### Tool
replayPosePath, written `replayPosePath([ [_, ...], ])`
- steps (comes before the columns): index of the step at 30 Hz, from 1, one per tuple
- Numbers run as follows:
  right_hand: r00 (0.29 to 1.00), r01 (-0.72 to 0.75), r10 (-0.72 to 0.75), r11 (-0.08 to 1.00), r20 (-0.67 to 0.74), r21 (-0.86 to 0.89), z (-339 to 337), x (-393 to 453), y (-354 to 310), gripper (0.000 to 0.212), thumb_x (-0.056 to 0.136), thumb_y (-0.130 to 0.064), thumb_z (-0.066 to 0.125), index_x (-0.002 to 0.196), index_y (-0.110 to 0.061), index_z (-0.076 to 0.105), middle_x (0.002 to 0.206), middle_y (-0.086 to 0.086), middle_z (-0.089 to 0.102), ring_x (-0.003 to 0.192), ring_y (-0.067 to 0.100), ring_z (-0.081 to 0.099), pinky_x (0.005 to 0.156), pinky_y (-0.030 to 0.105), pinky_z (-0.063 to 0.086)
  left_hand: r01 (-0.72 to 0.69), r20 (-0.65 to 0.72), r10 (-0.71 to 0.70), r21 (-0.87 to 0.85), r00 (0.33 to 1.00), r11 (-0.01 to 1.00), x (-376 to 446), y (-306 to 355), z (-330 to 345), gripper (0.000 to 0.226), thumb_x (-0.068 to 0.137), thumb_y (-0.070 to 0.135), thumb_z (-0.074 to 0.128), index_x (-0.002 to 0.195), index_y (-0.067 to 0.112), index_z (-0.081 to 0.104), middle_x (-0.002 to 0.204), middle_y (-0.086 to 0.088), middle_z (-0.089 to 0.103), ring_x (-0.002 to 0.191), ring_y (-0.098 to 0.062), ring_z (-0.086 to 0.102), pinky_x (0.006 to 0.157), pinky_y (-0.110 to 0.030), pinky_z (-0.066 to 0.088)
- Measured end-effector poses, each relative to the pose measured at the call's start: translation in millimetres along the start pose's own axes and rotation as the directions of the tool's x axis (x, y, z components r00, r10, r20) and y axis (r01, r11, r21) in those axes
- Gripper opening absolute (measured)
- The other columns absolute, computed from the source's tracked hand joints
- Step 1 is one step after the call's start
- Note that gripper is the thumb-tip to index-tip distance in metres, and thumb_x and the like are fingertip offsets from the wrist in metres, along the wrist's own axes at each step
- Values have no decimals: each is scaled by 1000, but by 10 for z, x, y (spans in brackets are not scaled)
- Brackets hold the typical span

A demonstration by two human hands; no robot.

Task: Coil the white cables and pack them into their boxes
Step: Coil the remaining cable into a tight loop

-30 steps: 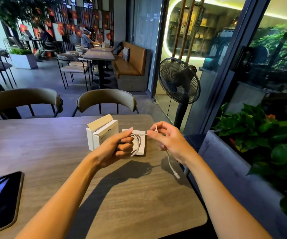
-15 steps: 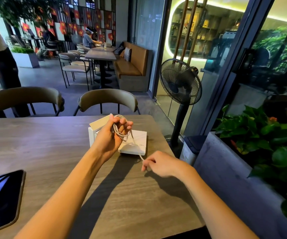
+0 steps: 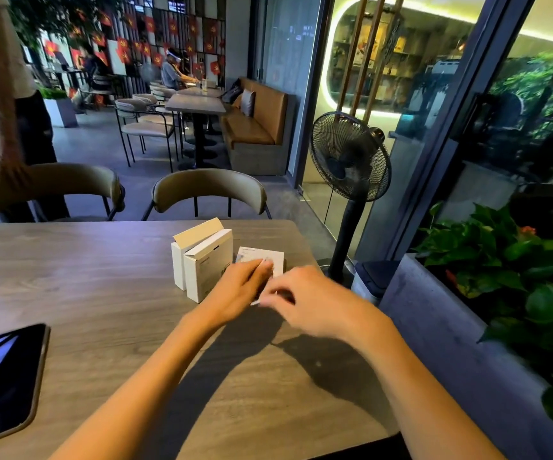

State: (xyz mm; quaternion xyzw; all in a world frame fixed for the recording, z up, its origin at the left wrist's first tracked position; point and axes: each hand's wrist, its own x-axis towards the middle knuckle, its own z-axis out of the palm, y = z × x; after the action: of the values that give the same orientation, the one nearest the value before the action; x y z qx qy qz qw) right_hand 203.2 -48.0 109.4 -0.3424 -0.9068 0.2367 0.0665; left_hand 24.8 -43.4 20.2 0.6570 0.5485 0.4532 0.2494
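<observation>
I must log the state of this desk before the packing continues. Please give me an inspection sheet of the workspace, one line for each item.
Surface: wooden table, grey-brown grain, dry.
Job's things: two white boxes standing side by side, the rear one with its flap open; a flat white box lying to their right.
Clutter: dark phone at the left edge, screen up.
Grippers: left hand closed, its grip on the cable; right hand blurred, fingers at the cable's end.
Cables: white cable, only short bits show between the hands; coil hidden.
Surroundings: two chairs behind the table, standing fan, plants on the right, a standing person's hand on the left chair.
</observation>
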Motion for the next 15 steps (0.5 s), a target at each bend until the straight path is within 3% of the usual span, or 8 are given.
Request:
replayPosePath([
  [2,970,53,-42,998,-239,41,-135,32,111,16,102,-31,62,107,-27,76,95,-8,71,85,2,62,77,22,51,106,76,-90,-244,993,964,-68,79,-11,55,108,45,34,83,5,63,71,-4,64,60,-15,57,62,-25,48],
  [4,918,108,-66,990,-390,88,-180,108,236,11,100,-30,66,102,-25,75,92,-11,70,85,-1,62,73,13,46,216,140,-170,-453,975,865,-114,197,-13,56,108,51,31,73,14,54,59,-1,52,52,-12,45,55,-22,37],
  [7,859,186,-87,971,-504,149,-85,242,370,8,100,-22,65,97,-20,72,86,-14,66,82,-5,61,71,7,43,285,304,-106,-639,947,714,-118,344,-33,55,101,61,35,65,19,40,60,-6,21,50,-16,19,54,-30,14],
  [9,829,208,-79,963,-553,174,27,303,426,12,102,-20,62,101,-16,72,89,-9,68,84,-1,63,73,9,44,307,304,-125,-684,945,662,-85,393,-56,56,101,61,38,62,21,39,57,-2,19,48,-14,17,54,-31,11],
  [11,821,194,-54,963,-568,189,149,325,454,24,106,-30,54,106,-16,73,94,-4,68,87,5,63,75,16,46,320,253,-197,-690,947,650,-57,428,-66,56,99,60,39,58,21,40,51,2,25,43,-11,20,50,-29,11],
  [13,884,165,6,932,-468,322,247,289,391,42,103,-53,43,110,-22,70,98,-4,69,90,8,65,77,23,51,309,172,-270,-706,948,637,-39,433,-54,58,100,60,40,58,20,41,50,2,29,41,-9,25,46,-23,16],
  [15,938,134,37,877,-344,461,317,269,316,46,96,-64,43,111,-27,66,98,-8,71,91,4,67,75,19,53,292,80,-330,-689,940,663,-17,396,-35,59,101,60,39,60,19,45,52,-1,32,42,-10,29,44,-19,22],
])
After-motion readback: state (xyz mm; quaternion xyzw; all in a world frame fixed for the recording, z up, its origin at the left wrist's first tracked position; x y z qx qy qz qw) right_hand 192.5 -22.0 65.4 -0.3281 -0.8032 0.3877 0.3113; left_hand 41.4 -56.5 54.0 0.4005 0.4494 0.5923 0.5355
